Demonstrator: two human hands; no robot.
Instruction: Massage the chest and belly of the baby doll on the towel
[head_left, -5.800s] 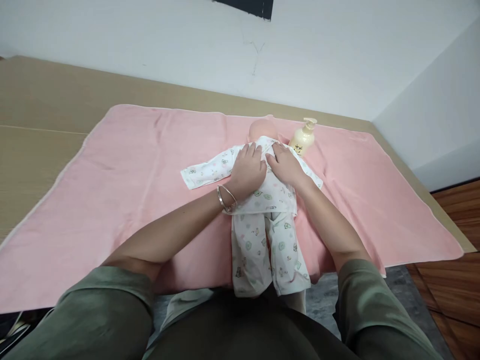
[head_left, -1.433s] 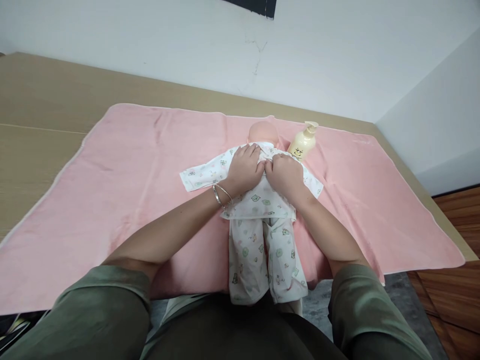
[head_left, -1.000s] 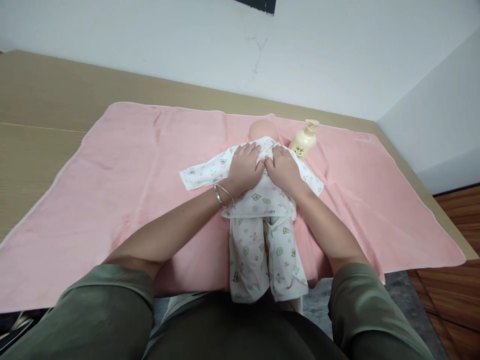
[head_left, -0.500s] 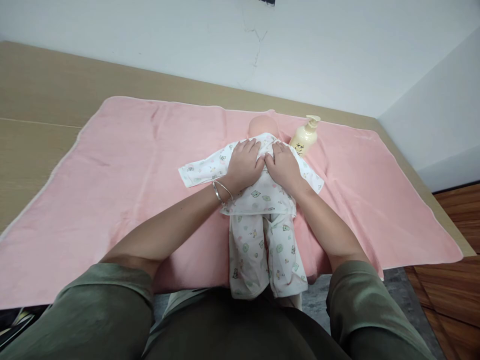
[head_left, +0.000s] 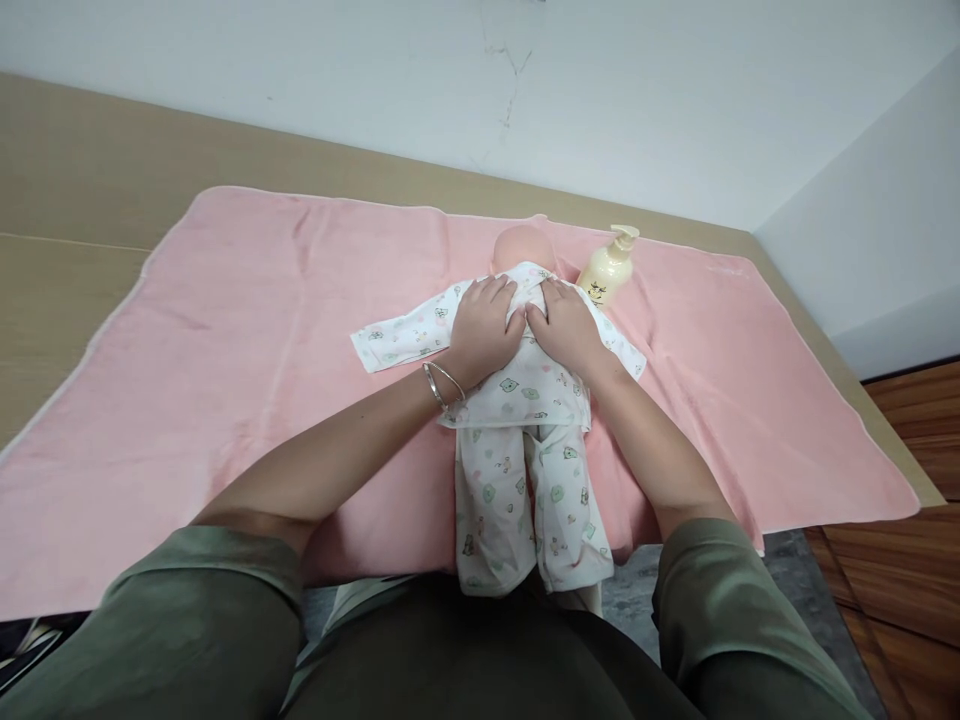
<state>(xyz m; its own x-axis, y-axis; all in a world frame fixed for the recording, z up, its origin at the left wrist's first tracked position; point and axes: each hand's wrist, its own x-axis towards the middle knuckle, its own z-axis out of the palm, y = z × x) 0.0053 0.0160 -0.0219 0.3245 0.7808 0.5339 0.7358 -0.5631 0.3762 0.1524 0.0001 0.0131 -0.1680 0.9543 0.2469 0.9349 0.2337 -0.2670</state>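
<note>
A baby doll point(head_left: 523, 247) in a white patterned top point(head_left: 525, 390) and matching trousers point(head_left: 495, 500) lies on a pink blanket point(head_left: 247, 330), its head toward the wall and its legs over the near edge. My left hand point(head_left: 486, 325) rests flat on the left half of its upper body, fingers stretched out. On the right half lies my right hand point(head_left: 566, 328), palm down and open too. The two thumbs nearly meet in the middle. My palms hide part of the doll's top, and its face does not show.
A cream pump bottle point(head_left: 607, 268) stands on the blanket to the right of the doll's head. The blanket covers much of a wooden table point(head_left: 82, 150) set against a white wall point(head_left: 337, 70). Brown wood-grain panels point(head_left: 915, 560) are at the lower right.
The camera view has shifted slightly. Both hands stay flat on the doll's upper body, with hardly any visible movement against it.
</note>
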